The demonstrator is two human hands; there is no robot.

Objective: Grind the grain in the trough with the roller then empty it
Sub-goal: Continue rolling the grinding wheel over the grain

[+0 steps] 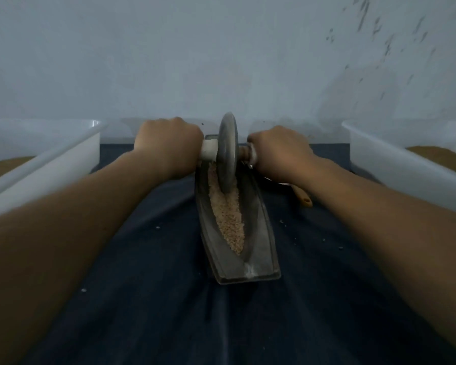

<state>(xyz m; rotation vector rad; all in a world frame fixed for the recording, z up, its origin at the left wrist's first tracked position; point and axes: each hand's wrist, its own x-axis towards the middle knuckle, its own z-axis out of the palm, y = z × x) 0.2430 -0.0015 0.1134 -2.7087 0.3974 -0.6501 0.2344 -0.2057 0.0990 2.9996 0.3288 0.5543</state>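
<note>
While roller (228, 154) stands upright at far end of trough (258, 233), left hand (169, 143) grips axle left of disc and right hand (277, 151) grips axle on right. Grain (229, 219) lies along trough groove, near side of roller. Trough lengthwise at centre of dark-covered desk (169, 299). White tubs far left (50, 159) and far right (379, 159).

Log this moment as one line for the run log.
phase: grinding | roller: upright at trough far end | left hand: grips one handle | right hand: grips other handle | grain: in trough, not emptied
</note>
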